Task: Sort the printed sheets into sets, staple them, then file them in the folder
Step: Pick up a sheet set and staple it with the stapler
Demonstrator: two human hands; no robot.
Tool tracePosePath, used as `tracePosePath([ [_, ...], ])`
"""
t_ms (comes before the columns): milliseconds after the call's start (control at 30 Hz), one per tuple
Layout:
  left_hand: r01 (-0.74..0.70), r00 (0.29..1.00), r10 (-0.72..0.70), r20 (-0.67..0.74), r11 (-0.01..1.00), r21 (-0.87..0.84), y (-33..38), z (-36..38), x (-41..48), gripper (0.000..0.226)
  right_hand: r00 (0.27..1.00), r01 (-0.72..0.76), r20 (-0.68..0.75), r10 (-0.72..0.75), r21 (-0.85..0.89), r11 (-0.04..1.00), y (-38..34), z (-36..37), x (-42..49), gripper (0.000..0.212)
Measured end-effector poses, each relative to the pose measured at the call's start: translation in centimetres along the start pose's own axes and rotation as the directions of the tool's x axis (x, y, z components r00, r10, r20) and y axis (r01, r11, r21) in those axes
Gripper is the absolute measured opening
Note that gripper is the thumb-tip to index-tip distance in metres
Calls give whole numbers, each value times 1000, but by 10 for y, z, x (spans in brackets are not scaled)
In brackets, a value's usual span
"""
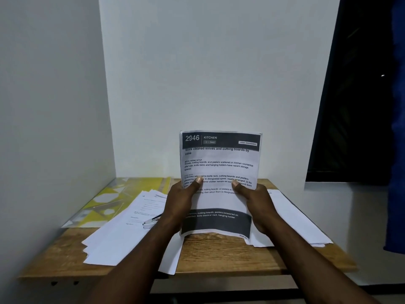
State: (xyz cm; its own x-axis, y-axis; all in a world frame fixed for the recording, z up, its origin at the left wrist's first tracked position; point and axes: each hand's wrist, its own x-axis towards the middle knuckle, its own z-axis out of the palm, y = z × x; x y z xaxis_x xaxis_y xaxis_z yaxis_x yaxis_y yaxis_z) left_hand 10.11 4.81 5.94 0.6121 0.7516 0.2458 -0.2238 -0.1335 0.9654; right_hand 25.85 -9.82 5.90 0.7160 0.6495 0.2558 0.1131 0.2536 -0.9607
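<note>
I hold a set of printed sheets (220, 163) upright above the wooden table (219, 253), its top page headed "2946 KITCHEN". My left hand (182, 200) grips the left edge with the thumb pressed on the front. My right hand (254, 202) grips the right edge the same way. A loose spread of printed sheets (122, 233) lies on the table to the left, and a silver stapler (151, 221) rests on it beside my left wrist. More sheets (298, 220) lie to the right. A yellow patterned folder (114, 200) lies at the back left.
The small table stands in a corner, with white walls close behind and on the left. A dark window and a blue curtain (396, 150) are on the right. Some sheets hang over the table's front edge (171, 268).
</note>
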Motion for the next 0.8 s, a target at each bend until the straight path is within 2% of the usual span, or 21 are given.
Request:
tracePosePath([
  [233,-17,1000,17,5,998,69,-2,-2,-3,67,1000,-19,-1,19,-84,996,10,-2,-4,19],
  [400,27,998,-29,62,999,27,5,-5,-5,59,1000,-28,1,28,-64,998,11,-4,-6,20],
  [567,80,989,-87,121,995,57,5,-9,-7,72,999,-39,1,39,-52,998,14,-2,-9,24],
  [800,72,992,-81,101,993,94,10,-11,-6,61,999,-16,-50,10,-138,990,8,3,-5,21],
])
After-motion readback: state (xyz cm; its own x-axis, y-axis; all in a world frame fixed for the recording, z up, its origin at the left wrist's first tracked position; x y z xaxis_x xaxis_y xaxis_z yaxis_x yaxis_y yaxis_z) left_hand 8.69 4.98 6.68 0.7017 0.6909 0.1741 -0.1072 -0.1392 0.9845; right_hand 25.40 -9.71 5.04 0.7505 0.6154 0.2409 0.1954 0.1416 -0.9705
